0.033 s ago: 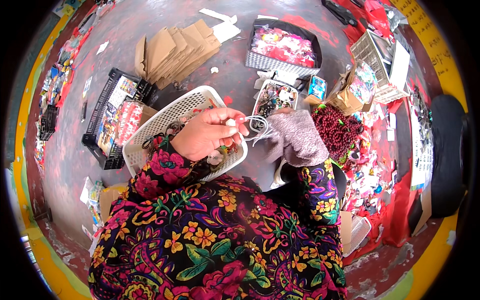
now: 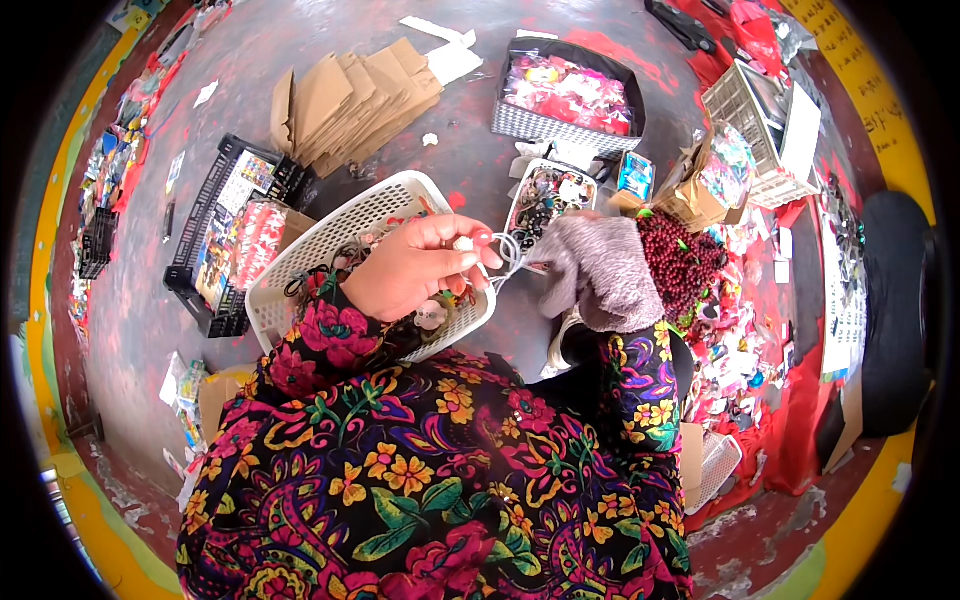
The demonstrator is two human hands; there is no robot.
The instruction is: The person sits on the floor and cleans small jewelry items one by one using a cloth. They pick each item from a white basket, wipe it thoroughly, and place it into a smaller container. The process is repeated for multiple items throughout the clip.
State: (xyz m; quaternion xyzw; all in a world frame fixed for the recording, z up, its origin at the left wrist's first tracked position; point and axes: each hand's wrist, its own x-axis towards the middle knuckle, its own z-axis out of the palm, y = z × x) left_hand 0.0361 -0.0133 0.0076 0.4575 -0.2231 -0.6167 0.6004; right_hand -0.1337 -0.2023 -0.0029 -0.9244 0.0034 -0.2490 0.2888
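My left hand (image 2: pixel 414 266) is held over a white perforated basket (image 2: pixel 372 204), its thumb and fingers pinched round a small white piece (image 2: pixel 463 244). White cord loops (image 2: pixel 510 252) hang from those fingertips toward the right. To the right of the loops is a fuzzy greyish-mauve cloth (image 2: pixel 602 272), draped over my right hand (image 2: pixel 580 214). Only a sliver of that hand shows above the cloth, and its fingers are mostly hidden. Hair-accessory-like trinkets (image 2: pixel 430 315) of mixed colours lie in the basket under my left hand.
A small white basket of trinkets (image 2: pixel 553 197) stands ahead, with a bin of pink packets (image 2: pixel 566 93) behind it. Dark red bead bunches (image 2: pixel 683 262) lie at right. Flattened cardboard (image 2: pixel 352 103) and a black crate (image 2: pixel 222 235) are at left.
The cloth has shifted slightly to the right, with its left edge farther from my left hand. The cord loops now sit closer to my left fingertips. My left hand has barely moved.
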